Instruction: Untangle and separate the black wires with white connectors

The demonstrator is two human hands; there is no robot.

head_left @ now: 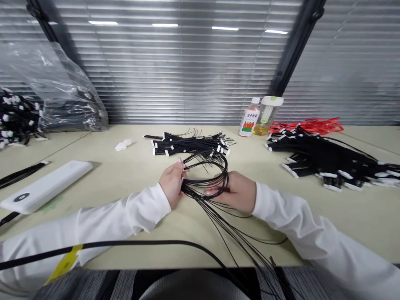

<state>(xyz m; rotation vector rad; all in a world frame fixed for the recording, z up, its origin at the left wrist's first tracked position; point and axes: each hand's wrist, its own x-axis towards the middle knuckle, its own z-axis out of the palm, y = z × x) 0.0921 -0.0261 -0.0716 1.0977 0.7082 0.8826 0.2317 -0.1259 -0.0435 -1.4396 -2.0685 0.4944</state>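
Observation:
A bundle of thin black wires (206, 183) with white connectors at one end is bent into a loop between my hands. My left hand (172, 180) grips the connector end, fingers closed around it. On the loop's right side, my right hand (236, 191) is closed around the wires. Their loose ends fan out to the lower right, past the table's front edge. Just behind my hands lies a pile of black wire harnesses (190, 144) with white connectors.
A white power bank (50, 185) and a clear plastic bag (71, 96) are at left. A drink bottle (249, 117) and a lidded cup (268, 114) stand at the back, near red wires (325, 124) and black harnesses (328, 156). A black cable (140, 243) crosses in front.

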